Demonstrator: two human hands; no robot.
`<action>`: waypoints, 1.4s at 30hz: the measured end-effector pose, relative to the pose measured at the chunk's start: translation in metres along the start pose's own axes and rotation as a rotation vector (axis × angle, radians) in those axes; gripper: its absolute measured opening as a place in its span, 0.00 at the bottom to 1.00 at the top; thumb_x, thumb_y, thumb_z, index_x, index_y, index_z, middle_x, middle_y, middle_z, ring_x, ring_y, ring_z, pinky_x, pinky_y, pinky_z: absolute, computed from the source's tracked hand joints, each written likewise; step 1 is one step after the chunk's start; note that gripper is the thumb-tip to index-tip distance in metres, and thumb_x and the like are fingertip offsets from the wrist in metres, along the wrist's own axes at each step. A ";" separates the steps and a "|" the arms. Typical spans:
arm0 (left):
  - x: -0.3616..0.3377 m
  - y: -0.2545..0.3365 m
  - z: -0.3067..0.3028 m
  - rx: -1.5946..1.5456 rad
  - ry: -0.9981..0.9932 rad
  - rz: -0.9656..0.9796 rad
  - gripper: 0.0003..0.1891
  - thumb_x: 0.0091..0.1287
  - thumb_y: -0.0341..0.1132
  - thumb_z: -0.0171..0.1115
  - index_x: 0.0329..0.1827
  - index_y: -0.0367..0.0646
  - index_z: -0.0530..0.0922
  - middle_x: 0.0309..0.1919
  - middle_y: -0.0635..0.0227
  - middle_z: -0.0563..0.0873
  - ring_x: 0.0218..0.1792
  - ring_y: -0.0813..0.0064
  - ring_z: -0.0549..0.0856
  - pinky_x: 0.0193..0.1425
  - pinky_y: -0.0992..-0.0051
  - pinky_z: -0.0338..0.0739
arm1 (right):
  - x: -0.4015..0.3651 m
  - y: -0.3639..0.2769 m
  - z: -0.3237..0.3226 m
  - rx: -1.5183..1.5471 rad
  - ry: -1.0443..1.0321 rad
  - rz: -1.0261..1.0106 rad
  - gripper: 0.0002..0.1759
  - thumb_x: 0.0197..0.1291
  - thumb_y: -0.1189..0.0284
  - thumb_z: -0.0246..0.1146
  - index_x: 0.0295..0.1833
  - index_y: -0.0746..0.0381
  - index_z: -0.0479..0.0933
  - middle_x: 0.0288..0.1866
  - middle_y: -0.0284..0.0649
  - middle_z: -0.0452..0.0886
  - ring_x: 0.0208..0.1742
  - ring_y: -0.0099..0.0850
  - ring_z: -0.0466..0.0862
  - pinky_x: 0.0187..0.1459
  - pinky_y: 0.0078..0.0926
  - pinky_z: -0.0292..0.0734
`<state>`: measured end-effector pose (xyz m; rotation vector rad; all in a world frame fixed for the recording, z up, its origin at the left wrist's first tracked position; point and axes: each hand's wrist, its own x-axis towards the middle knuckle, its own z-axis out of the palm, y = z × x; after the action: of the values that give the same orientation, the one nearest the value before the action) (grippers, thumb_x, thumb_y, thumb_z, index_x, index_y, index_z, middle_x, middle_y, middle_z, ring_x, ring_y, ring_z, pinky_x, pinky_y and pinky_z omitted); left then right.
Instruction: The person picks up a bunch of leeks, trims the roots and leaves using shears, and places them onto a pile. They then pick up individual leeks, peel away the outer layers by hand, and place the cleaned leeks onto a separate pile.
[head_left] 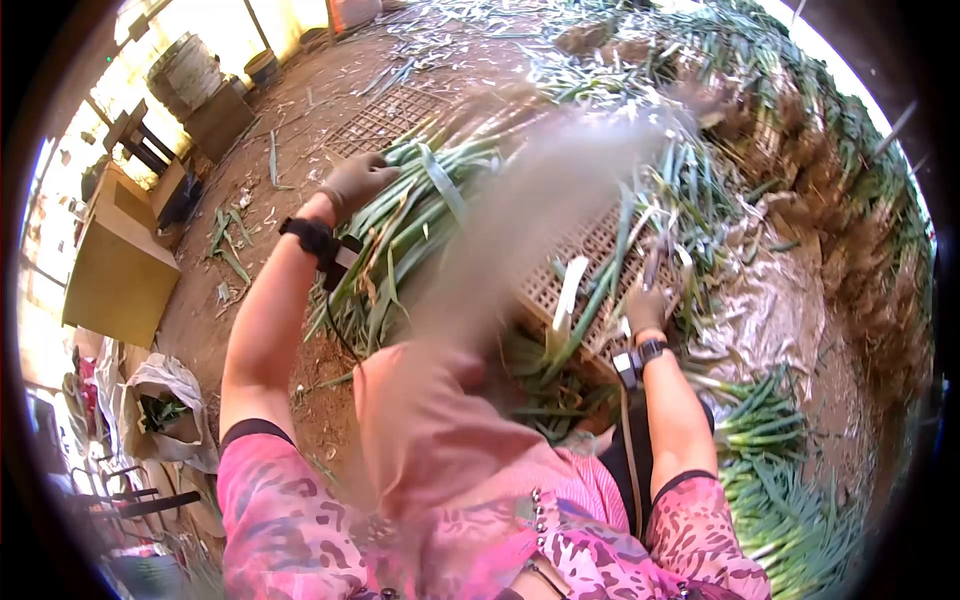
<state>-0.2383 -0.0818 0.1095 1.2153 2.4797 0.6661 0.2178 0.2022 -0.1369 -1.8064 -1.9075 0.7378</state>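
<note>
My left hand (359, 184), gloved, is on the leafy ends of a large bundle of green onions (430, 190) lying at upper left centre. Its fingers rest over the leaves, and whether they grip is hard to tell. On the right, my right hand (646, 303), also gloved, is beside a brown plastic crate (545, 285) with a few loose onion stalks on it. A dark, thin object (653, 268) shows at its fingers, too small to make out. A blurred smear across the middle hides part of the onions and crate.
Heaped onions with soil stand along the right (850, 180). More bundles (790, 500) lie at lower right, next to a pale sheet (765, 310). Another lattice crate (385, 118) is at the top. A yellowish box (120, 260) and an open sack (170, 400) stand at left.
</note>
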 end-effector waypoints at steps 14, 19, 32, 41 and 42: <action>0.295 -0.250 0.082 0.276 -0.209 -0.459 0.45 0.68 0.67 0.59 0.73 0.35 0.71 0.69 0.44 0.77 0.71 0.50 0.76 0.73 0.60 0.71 | 0.040 -0.194 0.204 1.057 -0.894 0.171 0.29 0.77 0.58 0.58 0.71 0.68 0.67 0.61 0.44 0.78 0.62 0.36 0.79 0.65 0.39 0.76; 0.351 -0.289 0.111 0.239 -0.304 -0.414 0.57 0.59 0.81 0.54 0.76 0.37 0.68 0.71 0.44 0.75 0.73 0.50 0.74 0.75 0.60 0.68 | 0.065 -0.217 0.254 0.588 -0.864 -0.418 0.23 0.78 0.61 0.56 0.70 0.63 0.73 0.62 0.35 0.80 0.61 0.29 0.79 0.65 0.32 0.72; 0.313 -0.236 0.156 -0.528 -0.349 -0.328 0.33 0.74 0.63 0.56 0.66 0.43 0.80 0.55 0.64 0.88 0.51 0.73 0.87 0.59 0.72 0.81 | 0.043 -0.254 0.264 1.218 -1.127 0.102 0.25 0.77 0.57 0.57 0.71 0.58 0.73 0.63 0.33 0.80 0.61 0.27 0.79 0.66 0.33 0.73; 0.234 -0.139 0.155 -1.326 -0.702 -0.714 0.24 0.75 0.50 0.62 0.62 0.39 0.81 0.53 0.60 0.90 0.43 0.71 0.91 0.53 0.70 0.87 | 0.038 -0.244 0.254 1.528 -1.257 0.359 0.26 0.75 0.51 0.59 0.65 0.60 0.78 0.58 0.33 0.84 0.57 0.27 0.81 0.63 0.28 0.75; 0.224 -0.131 0.163 -1.283 -0.664 -0.654 0.24 0.75 0.50 0.61 0.62 0.39 0.81 0.53 0.60 0.90 0.43 0.71 0.91 0.53 0.70 0.87 | 0.037 -0.247 0.243 1.619 -1.290 0.477 0.27 0.73 0.50 0.61 0.65 0.59 0.78 0.57 0.33 0.84 0.57 0.28 0.82 0.63 0.29 0.76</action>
<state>-0.3845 0.0713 -0.1118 0.0586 1.2415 1.1022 -0.1290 0.2102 -0.1725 -0.5070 -0.4062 2.8351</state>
